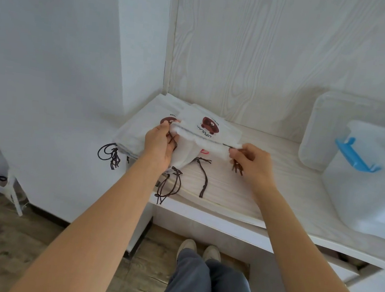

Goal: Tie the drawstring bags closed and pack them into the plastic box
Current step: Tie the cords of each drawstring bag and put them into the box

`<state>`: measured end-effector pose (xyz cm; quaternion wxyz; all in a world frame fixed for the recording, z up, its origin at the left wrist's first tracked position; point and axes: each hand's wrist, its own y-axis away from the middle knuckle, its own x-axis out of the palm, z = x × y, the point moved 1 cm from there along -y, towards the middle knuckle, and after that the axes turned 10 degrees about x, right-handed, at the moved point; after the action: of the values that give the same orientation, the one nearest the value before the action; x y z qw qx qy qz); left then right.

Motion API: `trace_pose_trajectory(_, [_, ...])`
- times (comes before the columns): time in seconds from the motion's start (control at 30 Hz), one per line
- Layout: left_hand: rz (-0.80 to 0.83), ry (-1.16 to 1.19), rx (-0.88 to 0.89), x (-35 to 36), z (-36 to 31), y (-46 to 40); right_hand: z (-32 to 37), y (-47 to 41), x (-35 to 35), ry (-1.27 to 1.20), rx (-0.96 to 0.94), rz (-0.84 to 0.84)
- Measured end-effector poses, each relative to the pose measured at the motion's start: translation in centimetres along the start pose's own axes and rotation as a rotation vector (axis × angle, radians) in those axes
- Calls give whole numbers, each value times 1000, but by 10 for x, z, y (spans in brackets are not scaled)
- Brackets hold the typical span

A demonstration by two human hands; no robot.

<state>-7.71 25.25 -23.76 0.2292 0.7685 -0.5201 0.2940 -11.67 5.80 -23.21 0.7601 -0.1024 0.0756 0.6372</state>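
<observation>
The left hand (pixel 160 142) and right hand (pixel 250 159) each pinch one end of a white cloth drawstring bag (pixel 202 132), held above the stack at the white wooden shelf's (pixel 265 190) left end. Closing appears underway; next, cords need pulling taut and knotting before the clear plastic box (pixel 373 190) at the right edge.

Two hands (pixel 160 142), one plastic box (pixel 371 190), one lid (pixel 320 127).
</observation>
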Motion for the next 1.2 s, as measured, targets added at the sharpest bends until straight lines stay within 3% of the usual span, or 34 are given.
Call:
trace_pose_trajectory(0.13, [14, 6, -13, -2, 0, -1, 9, 1, 9, -753, 226, 165])
trace_pose_trajectory(0.23, [7, 73, -22, -1, -3, 4, 13, -3, 14, -1059, 305, 262])
trace_pose_trajectory(0.3, [11, 106, -34, -1, -4, 6, 13, -1, 19, -1110, 300, 293])
trace_pose_trajectory(0.37, [5, 112, -28, -1, -4, 6, 14, -1, 21, -934, 231, 260])
trace_pose_trajectory(0.47, [50, -95, 61, 0, -6, 3, 20, -4, 12, -254, -34, 160])
trace_pose_trajectory(0.53, [184, -517, 248, 3, -13, 4, 26, -10, 0, 127, -193, 101])
trace_pose_trajectory(0.63, [475, -1167, 695, 12, -26, 10, 35, -17, -13, 641, -414, 28])
trace_pose_trajectory(0.73, [829, -1581, 1029, 21, -35, 16, 38, -19, -14, 1088, -627, 71])
trace_pose_trajectory(0.9, [954, -1901, 1281, 17, -44, 15, 45, -17, -27, 1323, -648, 72])
trace_pose_trajectory(1.1, [1058, -1997, 1364, 22, -44, 19, 46, -5, -24, 1424, -622, 7])
trace_pose_trajectory(1.2, [983, -2034, 1306, 27, -41, 25, 43, -1, -19, 1435, -601, -14])
